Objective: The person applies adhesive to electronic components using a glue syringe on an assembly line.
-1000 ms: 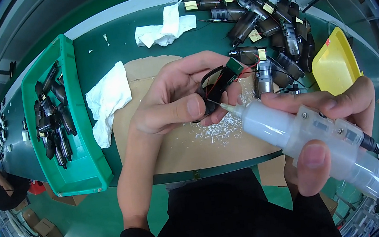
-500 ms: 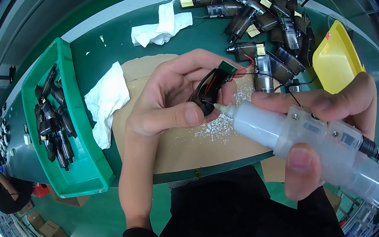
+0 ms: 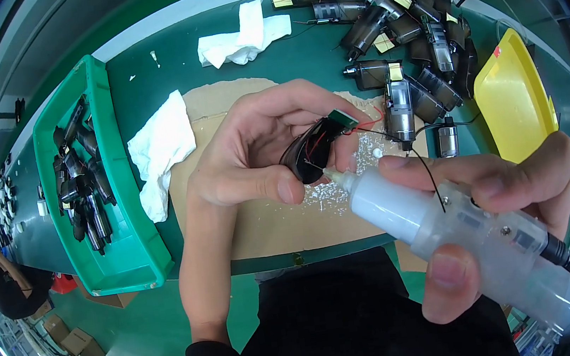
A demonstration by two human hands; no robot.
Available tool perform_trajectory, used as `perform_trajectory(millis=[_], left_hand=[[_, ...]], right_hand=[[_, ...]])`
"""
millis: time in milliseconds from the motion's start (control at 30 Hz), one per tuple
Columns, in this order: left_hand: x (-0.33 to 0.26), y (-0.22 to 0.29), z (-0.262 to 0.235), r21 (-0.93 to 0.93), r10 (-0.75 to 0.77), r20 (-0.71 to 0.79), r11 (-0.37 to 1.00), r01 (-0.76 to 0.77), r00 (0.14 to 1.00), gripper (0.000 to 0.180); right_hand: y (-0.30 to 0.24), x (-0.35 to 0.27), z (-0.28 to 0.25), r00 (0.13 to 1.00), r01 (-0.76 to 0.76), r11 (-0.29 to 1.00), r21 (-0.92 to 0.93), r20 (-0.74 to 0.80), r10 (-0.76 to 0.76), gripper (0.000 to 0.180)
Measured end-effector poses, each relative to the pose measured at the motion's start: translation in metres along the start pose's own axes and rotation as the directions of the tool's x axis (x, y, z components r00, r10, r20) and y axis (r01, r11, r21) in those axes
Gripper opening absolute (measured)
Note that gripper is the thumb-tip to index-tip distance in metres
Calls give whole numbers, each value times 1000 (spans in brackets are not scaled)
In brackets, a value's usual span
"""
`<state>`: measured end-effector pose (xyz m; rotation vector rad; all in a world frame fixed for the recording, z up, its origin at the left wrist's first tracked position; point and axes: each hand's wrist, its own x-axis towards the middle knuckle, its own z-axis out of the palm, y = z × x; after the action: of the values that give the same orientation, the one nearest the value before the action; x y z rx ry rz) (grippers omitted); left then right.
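Between its thumb and fingers, my left hand [image 3: 253,150] grips a small black plastic housing [image 3: 308,155] with a green circuit board and thin red and black wires at its upper end. My right hand [image 3: 507,186] is wrapped round a translucent white glue dispenser [image 3: 441,230], a fat cylinder with screws and a black cable fitting on its side. The dispenser's narrow tip meets, or nearly meets, the lower end of the housing; exact contact is hard to tell. Beneath both hands lies brown cardboard [image 3: 263,230] sprinkled with white bits.
A green tray [image 3: 156,258] at left holds several dark cylindrical parts. Many similar smoky-dark units [image 3: 397,104] are heaped at the far right beside a yellow bin [image 3: 517,99]. White cloths [image 3: 164,146] lie on the green table. Another person [image 3: 13,282] is at far left.
The housing has tilted slightly in my left hand, showing its wires differently. My right hand and the dispenser have shifted a little downward.
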<state>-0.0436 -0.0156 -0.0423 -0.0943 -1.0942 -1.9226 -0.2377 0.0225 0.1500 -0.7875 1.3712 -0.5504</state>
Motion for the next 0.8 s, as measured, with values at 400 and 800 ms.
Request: perform_trajectory(millis=[400,800], left_hand=[[-1,-1,-4,-23,11,24,1000,-11,1000,70],[1,0,-6,-18,9,98,1000,-7,995,66]], right_hand=[[1,1,-6,1000,-9,997,-74,-22,7,48],[6,2,9,999,-22,988,-152,-49,15,48]])
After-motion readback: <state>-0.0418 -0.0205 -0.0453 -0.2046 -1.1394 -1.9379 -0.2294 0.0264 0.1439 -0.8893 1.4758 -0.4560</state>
